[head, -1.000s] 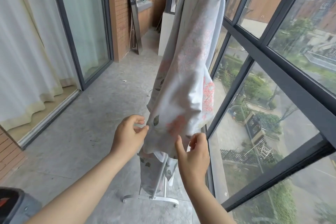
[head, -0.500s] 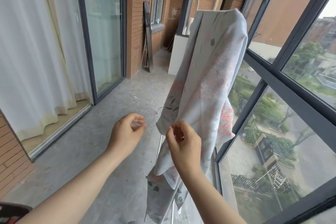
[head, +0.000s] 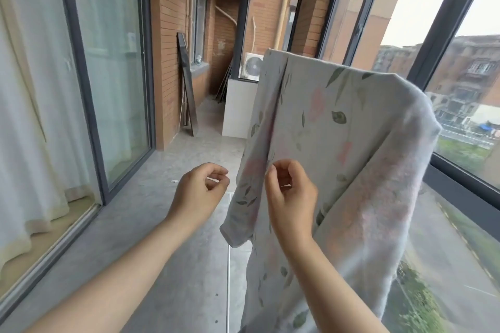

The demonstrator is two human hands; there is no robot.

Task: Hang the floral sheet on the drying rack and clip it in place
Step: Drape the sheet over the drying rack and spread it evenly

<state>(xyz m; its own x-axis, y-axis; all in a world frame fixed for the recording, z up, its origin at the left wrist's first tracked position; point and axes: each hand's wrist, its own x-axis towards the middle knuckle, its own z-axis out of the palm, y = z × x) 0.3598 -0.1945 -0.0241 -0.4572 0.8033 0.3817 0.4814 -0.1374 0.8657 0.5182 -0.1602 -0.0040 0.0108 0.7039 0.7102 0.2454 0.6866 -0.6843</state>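
Cotton-looking floral sheet [head: 338,143] is draped over the top of the drying rack [head: 228,265] and hangs down both sides. Only a thin white upright of the rack shows; its top bar is hidden under the cloth. The sheet is bunched, with a long fold running down its left part, and hangs just beside the window frame [head: 433,67].

Right hand [head: 290,197]: fingers curled, thumb and forefinger seem to pinch that fold at mid height. Left hand [head: 198,192]: apart from the sheet, loosely curled, nothing visible in it. No clip in view.

Step, as I judge it: spreading the sheet flat before clipping. To do it well, the left hand should take the free left edge while the right holds the fold. Pull sideways, not down, so the cloth doesn't slide off the bar. Even up both hanging sides, then clip at the top bar near the corners. Risk: the light rack may tip if tugged hard.
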